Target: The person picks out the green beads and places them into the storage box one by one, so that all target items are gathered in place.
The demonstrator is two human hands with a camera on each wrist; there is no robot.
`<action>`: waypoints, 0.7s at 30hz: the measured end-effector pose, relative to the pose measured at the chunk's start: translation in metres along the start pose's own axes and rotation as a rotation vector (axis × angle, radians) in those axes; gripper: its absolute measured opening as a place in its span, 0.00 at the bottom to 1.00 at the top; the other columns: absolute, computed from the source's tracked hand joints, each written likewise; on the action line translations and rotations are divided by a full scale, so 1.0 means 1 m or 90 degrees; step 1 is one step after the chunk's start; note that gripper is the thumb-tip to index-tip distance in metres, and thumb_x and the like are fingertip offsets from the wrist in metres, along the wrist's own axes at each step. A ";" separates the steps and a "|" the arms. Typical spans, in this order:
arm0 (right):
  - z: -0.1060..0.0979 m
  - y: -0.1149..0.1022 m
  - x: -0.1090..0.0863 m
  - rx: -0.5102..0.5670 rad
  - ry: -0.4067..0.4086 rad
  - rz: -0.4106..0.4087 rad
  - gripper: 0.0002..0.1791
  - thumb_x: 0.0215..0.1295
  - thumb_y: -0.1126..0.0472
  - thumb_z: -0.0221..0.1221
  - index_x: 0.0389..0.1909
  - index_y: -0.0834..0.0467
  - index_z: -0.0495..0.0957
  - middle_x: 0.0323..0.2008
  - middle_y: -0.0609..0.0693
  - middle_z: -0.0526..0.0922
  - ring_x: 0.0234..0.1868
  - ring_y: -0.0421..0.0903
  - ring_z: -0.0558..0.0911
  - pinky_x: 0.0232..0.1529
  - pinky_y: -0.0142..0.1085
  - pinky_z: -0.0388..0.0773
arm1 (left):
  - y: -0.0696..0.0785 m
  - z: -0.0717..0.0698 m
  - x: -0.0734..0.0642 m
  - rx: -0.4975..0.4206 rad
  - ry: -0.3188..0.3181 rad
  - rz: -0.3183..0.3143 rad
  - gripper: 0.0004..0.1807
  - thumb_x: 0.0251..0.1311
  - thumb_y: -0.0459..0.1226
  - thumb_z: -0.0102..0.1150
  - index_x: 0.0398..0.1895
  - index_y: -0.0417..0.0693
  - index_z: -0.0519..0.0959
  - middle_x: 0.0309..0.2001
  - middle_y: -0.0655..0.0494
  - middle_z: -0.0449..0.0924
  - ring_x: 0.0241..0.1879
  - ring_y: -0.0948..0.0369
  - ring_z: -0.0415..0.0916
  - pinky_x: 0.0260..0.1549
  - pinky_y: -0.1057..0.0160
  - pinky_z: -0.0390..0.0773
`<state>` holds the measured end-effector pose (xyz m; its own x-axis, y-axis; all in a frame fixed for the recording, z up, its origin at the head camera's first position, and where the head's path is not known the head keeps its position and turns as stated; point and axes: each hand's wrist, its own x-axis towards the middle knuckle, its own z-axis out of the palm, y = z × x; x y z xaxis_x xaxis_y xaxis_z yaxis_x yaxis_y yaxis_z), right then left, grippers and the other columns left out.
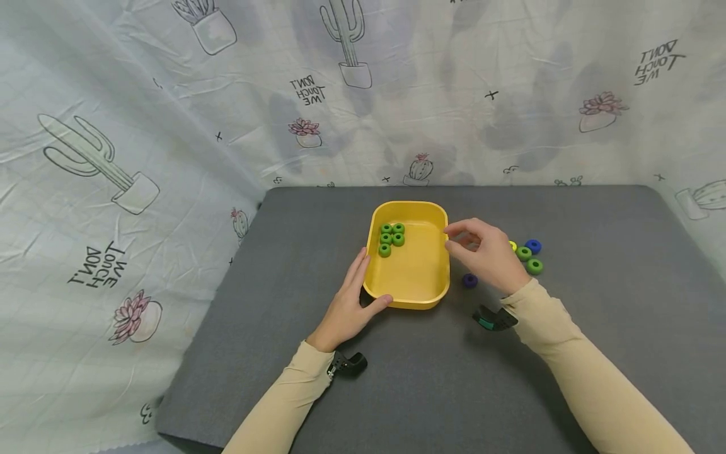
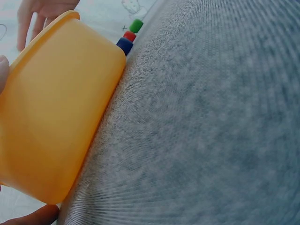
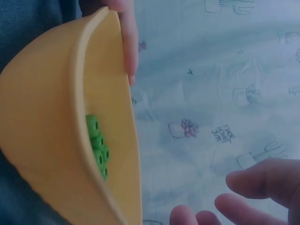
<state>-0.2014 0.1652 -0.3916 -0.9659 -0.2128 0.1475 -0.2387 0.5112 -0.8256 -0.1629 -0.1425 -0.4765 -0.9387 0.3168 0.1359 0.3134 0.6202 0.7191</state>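
Observation:
A yellow tray (image 1: 420,271) sits on the dark table, with several green ring-shaped beads (image 1: 392,239) grouped in its left part. My left hand (image 1: 346,309) rests against the tray's near left corner: straight fingers lie along the left wall, the thumb touches the near rim. My right hand (image 1: 488,252) is over the right rim, fingers bent and thumb apart; nothing shows between the fingertips (image 3: 239,180) in the right wrist view. Right of the tray lie a dark blue bead (image 1: 469,280), a blue bead (image 1: 533,246), two green beads (image 1: 534,267) and a partly hidden yellow bead (image 1: 513,245).
The left wrist view shows a red bead (image 2: 130,36) beyond the tray, between a green and a dark blue one. A patterned cloth (image 1: 454,94) hangs behind and to the sides of the grey table (image 1: 408,384). Each wrist wears a black band (image 1: 495,318).

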 end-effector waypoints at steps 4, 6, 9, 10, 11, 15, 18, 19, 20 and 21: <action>-0.007 0.006 -0.007 -0.007 0.017 -0.013 0.17 0.75 0.55 0.63 0.58 0.58 0.82 0.53 0.54 0.84 0.46 0.50 0.84 0.47 0.46 0.83 | -0.001 0.001 0.000 -0.006 0.000 0.001 0.55 0.67 0.59 0.65 0.86 0.50 0.45 0.86 0.67 0.35 0.83 0.62 0.44 0.76 0.42 0.59; -0.010 0.009 -0.009 -0.012 0.027 -0.016 0.17 0.75 0.54 0.63 0.58 0.57 0.82 0.52 0.53 0.85 0.45 0.48 0.84 0.43 0.39 0.82 | -0.002 0.001 0.001 -0.009 0.001 0.003 0.55 0.67 0.59 0.65 0.86 0.51 0.45 0.86 0.63 0.36 0.83 0.62 0.44 0.76 0.42 0.59; -0.016 0.014 -0.012 -0.013 0.034 -0.008 0.17 0.76 0.53 0.62 0.59 0.55 0.82 0.53 0.53 0.85 0.44 0.44 0.84 0.40 0.31 0.81 | -0.002 0.001 0.001 -0.012 -0.001 0.005 0.55 0.68 0.59 0.65 0.86 0.51 0.45 0.86 0.60 0.36 0.83 0.61 0.44 0.77 0.42 0.59; -0.018 0.015 -0.013 -0.010 0.034 -0.002 0.17 0.76 0.52 0.62 0.59 0.55 0.82 0.52 0.54 0.86 0.43 0.43 0.84 0.37 0.31 0.81 | -0.002 0.001 0.001 -0.012 -0.001 0.004 0.55 0.68 0.59 0.65 0.86 0.52 0.45 0.86 0.61 0.36 0.83 0.61 0.44 0.77 0.42 0.59; -0.020 0.016 -0.015 -0.009 0.035 0.007 0.17 0.76 0.51 0.62 0.59 0.54 0.81 0.52 0.54 0.86 0.40 0.43 0.84 0.36 0.31 0.81 | -0.002 0.001 0.001 -0.012 -0.001 0.003 0.55 0.68 0.59 0.65 0.86 0.52 0.45 0.86 0.61 0.36 0.83 0.62 0.44 0.77 0.42 0.58; -0.029 0.022 -0.019 -0.024 0.052 0.022 0.18 0.76 0.50 0.61 0.60 0.54 0.81 0.49 0.55 0.87 0.36 0.42 0.83 0.32 0.33 0.80 | -0.001 0.001 0.001 -0.013 -0.003 -0.002 0.55 0.68 0.59 0.65 0.86 0.53 0.44 0.86 0.65 0.35 0.83 0.63 0.42 0.78 0.43 0.57; -0.035 0.027 -0.021 -0.044 0.073 0.018 0.18 0.77 0.50 0.60 0.60 0.55 0.82 0.50 0.55 0.87 0.37 0.38 0.82 0.32 0.32 0.78 | -0.001 0.001 0.001 -0.017 -0.004 -0.003 0.55 0.68 0.58 0.65 0.86 0.52 0.44 0.86 0.65 0.35 0.83 0.64 0.42 0.78 0.43 0.57; -0.038 0.028 -0.022 -0.046 0.079 0.018 0.18 0.77 0.50 0.60 0.59 0.55 0.82 0.50 0.55 0.87 0.37 0.37 0.82 0.31 0.32 0.77 | -0.001 0.001 0.001 -0.017 -0.003 -0.002 0.55 0.68 0.58 0.65 0.86 0.51 0.44 0.86 0.65 0.35 0.83 0.64 0.42 0.78 0.43 0.57; -0.040 0.029 -0.023 -0.048 0.084 0.019 0.18 0.76 0.50 0.60 0.59 0.55 0.82 0.50 0.55 0.87 0.36 0.37 0.82 0.31 0.32 0.77 | -0.001 0.001 0.001 -0.018 -0.002 0.000 0.55 0.68 0.57 0.65 0.86 0.51 0.44 0.86 0.63 0.35 0.83 0.63 0.42 0.78 0.43 0.57; -0.042 0.031 -0.024 -0.048 0.087 0.021 0.18 0.76 0.50 0.61 0.59 0.55 0.82 0.50 0.55 0.86 0.36 0.36 0.82 0.31 0.32 0.77 | -0.001 0.001 0.001 -0.019 -0.002 0.001 0.55 0.68 0.57 0.65 0.86 0.50 0.45 0.86 0.62 0.36 0.83 0.63 0.42 0.78 0.43 0.57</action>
<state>-0.1901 0.2210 -0.3978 -0.9766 -0.0821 0.1987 -0.2091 0.5784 -0.7885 -0.1639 -0.1420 -0.4775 -0.9379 0.3195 0.1352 0.3102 0.5979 0.7391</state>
